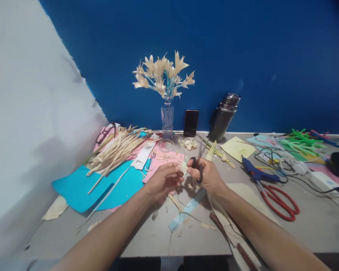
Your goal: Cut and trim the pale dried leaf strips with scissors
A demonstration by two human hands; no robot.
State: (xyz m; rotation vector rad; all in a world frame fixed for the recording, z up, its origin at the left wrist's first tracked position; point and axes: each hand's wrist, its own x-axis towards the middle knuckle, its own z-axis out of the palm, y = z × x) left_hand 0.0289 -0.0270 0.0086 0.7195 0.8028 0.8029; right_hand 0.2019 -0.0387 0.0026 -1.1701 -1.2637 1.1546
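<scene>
Black-handled scissors [200, 171] are in my right hand [210, 175], its fingers closed through the loops and the blades pointing up and away from me. My left hand [165, 182] is closed in a pinch on a small pale piece [183, 166], perhaps dried husk or paper. The thumb and fingertip of my right hand come close to that piece; whether they touch it I cannot tell. Under both hands lie scraps and a light blue strip [188, 209]. Just beyond the scissors, a pointed pale husk [211, 150] stands up from the table.
Husk strips [117, 152] lie over blue paper [73, 186] at left. At the back stand a clear bottle [167, 120] with husk flowers [161, 73], a phone [191, 123] and a leaning flask [224, 116]. A glue gun [257, 172], red-handled scissors [282, 203] and cables lie right.
</scene>
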